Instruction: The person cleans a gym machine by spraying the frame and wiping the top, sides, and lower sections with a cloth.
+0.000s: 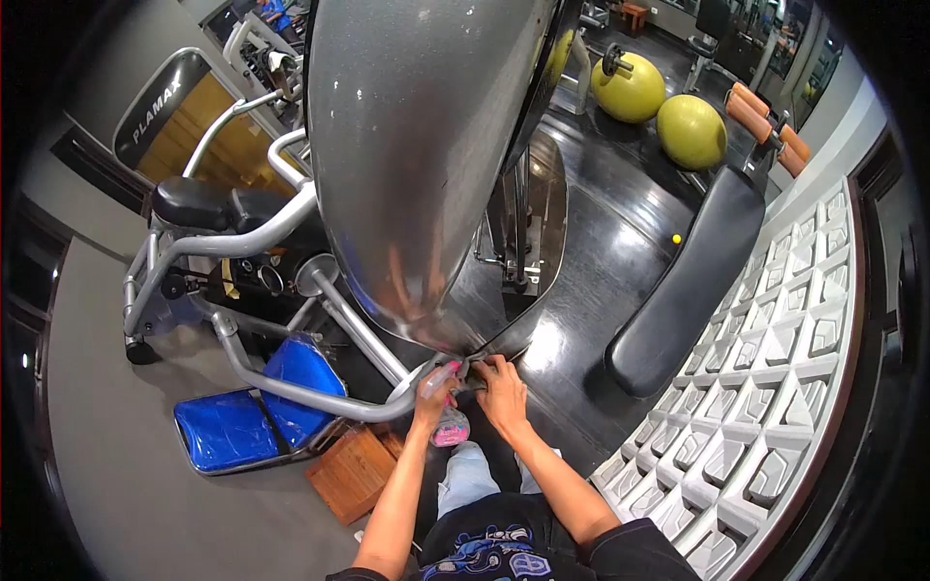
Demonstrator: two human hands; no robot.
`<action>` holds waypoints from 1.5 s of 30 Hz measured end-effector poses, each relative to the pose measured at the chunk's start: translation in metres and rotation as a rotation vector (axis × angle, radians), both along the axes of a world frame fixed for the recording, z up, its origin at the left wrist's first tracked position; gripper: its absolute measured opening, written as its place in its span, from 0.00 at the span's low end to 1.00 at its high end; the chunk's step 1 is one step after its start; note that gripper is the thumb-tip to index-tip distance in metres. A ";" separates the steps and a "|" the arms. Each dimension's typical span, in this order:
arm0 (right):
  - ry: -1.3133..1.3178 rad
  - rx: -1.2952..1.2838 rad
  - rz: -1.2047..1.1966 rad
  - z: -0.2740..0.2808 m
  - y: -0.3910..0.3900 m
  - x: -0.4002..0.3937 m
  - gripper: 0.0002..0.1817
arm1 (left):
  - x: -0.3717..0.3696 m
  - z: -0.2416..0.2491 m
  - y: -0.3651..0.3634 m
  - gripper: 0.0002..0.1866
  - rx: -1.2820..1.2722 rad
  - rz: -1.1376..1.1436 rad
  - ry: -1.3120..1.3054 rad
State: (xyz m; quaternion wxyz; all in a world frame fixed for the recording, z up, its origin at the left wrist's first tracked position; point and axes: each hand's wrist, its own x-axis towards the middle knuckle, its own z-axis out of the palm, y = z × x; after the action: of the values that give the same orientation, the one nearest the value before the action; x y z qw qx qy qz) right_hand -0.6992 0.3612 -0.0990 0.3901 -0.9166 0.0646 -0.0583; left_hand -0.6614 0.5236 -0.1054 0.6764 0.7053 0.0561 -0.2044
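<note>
My left hand (pixel 433 395) is wrapped round a clear spray bottle (pixel 450 430) with a pink trigger and a pink label. Close beside it, my right hand (pixel 503 395) has its fingers bent over what looks like a small grey cloth (pixel 472 374), mostly hidden by the fingers. Both hands are at the lower tip of a tall, glossy grey machine cover (pixel 412 155), just above my knees. A curved silver frame tube (pixel 320 399) runs up to my left hand.
A blue padded chair (pixel 228 431) and a wooden box (pixel 354 474) stand at left. Behind them is a seated machine (pixel 194 208). To the right are a black bench (pixel 693 281), a white patterned wall panel (pixel 765 407) and yellow exercise balls (pixel 691 132). A small yellow ball (pixel 676 238) lies on the floor.
</note>
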 end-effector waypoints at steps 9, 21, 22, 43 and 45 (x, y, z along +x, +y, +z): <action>-0.004 -0.279 0.192 -0.001 0.001 0.007 0.25 | 0.007 -0.015 0.003 0.21 -0.040 -0.006 -0.048; -0.105 0.568 -0.386 -0.022 -0.017 -0.013 0.12 | 0.007 0.001 0.000 0.23 0.046 -0.020 -0.023; -0.167 0.544 -0.375 -0.028 -0.015 -0.005 0.12 | 0.007 0.001 0.001 0.23 0.059 -0.036 -0.019; 0.360 2.031 -0.483 -0.099 0.044 0.012 0.24 | 0.055 0.010 0.023 0.16 0.173 -0.390 0.031; 0.422 2.047 -0.333 -0.092 0.053 0.006 0.23 | 0.059 0.007 0.026 0.14 0.152 -0.414 0.048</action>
State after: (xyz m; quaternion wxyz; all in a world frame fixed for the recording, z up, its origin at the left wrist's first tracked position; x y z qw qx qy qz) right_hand -0.6930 0.4138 -0.1909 0.9447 -0.1218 0.2744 0.1318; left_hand -0.6024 0.5498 -0.0981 0.5634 0.7457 -0.0583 -0.3508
